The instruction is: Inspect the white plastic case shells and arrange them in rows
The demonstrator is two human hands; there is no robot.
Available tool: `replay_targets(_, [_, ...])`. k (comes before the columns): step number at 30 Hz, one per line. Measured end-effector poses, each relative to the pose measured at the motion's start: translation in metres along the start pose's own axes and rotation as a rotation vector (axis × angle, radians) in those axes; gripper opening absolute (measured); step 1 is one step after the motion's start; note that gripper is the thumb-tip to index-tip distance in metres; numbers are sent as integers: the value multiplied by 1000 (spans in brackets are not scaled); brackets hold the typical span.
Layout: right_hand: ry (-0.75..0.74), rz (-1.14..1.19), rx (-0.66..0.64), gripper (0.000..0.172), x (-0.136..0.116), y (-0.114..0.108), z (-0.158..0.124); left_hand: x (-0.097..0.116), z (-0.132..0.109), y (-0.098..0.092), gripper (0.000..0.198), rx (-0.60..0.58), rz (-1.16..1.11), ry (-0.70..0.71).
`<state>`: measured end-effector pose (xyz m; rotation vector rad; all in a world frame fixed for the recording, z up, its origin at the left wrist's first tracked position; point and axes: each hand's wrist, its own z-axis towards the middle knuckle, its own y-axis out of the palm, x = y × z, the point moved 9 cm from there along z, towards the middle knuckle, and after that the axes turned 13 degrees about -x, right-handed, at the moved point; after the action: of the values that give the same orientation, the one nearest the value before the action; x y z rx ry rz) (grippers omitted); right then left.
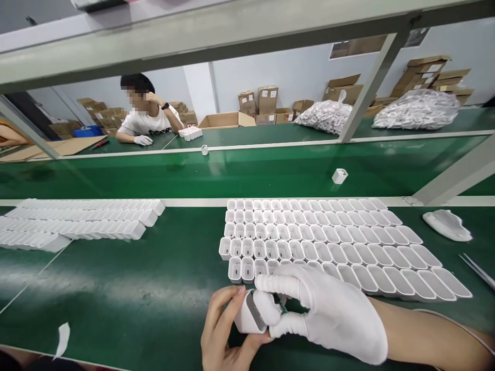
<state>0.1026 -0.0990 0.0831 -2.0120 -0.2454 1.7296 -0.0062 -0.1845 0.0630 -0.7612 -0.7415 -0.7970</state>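
Note:
A small white plastic housing (pixel 247 315) is gripped between the thumb and fingers of my bare left hand (pixel 224 330), low in the middle of the view. It lies tilted, its dark grey-edged opening turned right. My right hand (pixel 325 312), in a white glove, is closed at that opening, with one finger at or inside the mouth. Between its fingers shows a bit of a small green part (pixel 284 305), mostly hidden. Just beyond both hands, rows of open white housings (pixel 309 251) stand on the green worktable (pixel 181 288).
More white housings (pixel 116 229) lie in rows at left. A white glove (pixel 447 225) and tweezers (pixel 477 272) are at right. Single housings (pixel 340 176) sit on the green conveyor belt (pixel 263 170). A metal frame post (pixel 369 87) rises beyond; a co-worker (pixel 152 116) sits across.

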Motion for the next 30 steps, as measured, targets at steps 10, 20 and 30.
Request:
replay_targets(10, [-12,98,-14,22,3,0,2,0,2,-1,43,-1,-26,43])
replay_targets(20, [-21,-7,51,27,-9,-18,-9,-5,-3,0,39,18,-39,-7])
replay_targets(30, [-66,304,-23,21,-14,-12,9,-5,-5,1,36,43,-72,-28])
